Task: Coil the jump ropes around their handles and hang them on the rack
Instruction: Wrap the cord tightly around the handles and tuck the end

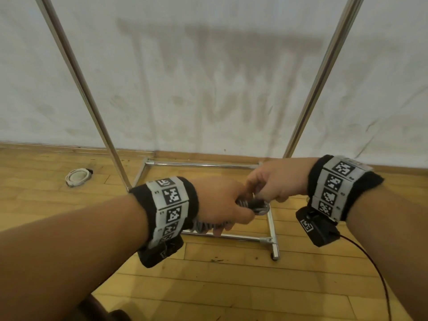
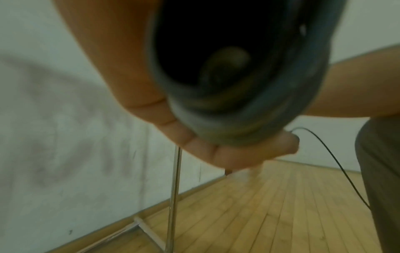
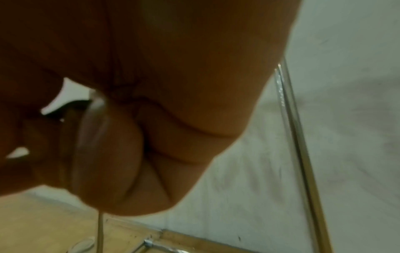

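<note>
My left hand (image 1: 220,205) grips a jump rope bundle (image 1: 254,205), grey cord coiled around dark handles, held level in front of me. More coils (image 1: 203,226) show below the left palm. In the left wrist view the coiled rope (image 2: 249,119) fills the fist, seen end-on and blurred. My right hand (image 1: 271,184) pinches the clear-grey cord at the bundle's right end; in the right wrist view a loop of cord (image 3: 90,137) runs beside the curled fingers (image 3: 112,154). The metal rack (image 1: 85,89) stands just beyond both hands, against the wall; its top bar is out of view.
The rack's base frame (image 1: 271,223) lies on the wooden floor below my hands, its two uprights (image 1: 324,66) rising on either side. Another coiled white rope (image 1: 77,177) lies on the floor at left. A black cable (image 1: 370,256) trails from the right wrist.
</note>
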`<act>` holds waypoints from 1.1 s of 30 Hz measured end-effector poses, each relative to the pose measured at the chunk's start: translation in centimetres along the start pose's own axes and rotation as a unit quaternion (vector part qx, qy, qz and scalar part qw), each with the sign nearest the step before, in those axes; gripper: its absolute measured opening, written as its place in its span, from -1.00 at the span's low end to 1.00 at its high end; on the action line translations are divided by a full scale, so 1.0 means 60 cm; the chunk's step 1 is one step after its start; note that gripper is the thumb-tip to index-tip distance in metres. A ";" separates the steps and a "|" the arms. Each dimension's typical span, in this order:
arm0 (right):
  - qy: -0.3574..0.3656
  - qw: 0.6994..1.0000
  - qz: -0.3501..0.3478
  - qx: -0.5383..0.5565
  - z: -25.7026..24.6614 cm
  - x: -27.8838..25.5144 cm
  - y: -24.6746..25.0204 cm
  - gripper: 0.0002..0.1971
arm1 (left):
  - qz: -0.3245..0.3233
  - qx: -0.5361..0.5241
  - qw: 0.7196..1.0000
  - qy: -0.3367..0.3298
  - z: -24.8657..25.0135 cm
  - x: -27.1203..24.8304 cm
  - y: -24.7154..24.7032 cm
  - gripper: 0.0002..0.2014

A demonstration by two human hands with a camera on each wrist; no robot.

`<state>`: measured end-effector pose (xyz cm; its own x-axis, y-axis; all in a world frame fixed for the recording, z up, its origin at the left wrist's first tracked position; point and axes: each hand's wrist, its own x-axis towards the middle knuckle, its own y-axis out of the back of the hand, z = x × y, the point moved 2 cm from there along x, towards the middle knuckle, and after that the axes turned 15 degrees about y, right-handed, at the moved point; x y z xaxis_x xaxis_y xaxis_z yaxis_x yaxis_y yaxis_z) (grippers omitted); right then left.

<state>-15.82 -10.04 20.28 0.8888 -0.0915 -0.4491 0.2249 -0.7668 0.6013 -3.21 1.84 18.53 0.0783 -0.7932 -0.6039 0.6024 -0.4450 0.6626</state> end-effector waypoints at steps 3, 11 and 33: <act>0.000 0.992 0.038 -0.124 -0.031 0.010 0.007 -0.79 | 0.019 0.046 0.998 0.045 -0.003 0.011 -0.009 -0.74; 0.085 0.965 0.245 -0.029 -0.075 -0.013 0.018 -0.80 | 0.064 -0.093 0.990 0.079 -0.027 0.029 0.024 -0.74; 0.147 0.872 0.463 0.054 -0.047 -0.009 0.008 -0.80 | 0.088 -0.279 0.956 -0.023 -0.042 0.003 0.069 -0.85</act>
<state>-15.09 -8.56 22.66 0.7373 -0.5478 0.3952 -0.6685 -0.5075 0.5437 1.28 0.88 20.04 0.1896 -0.8585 -0.4766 0.9144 -0.0225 0.4042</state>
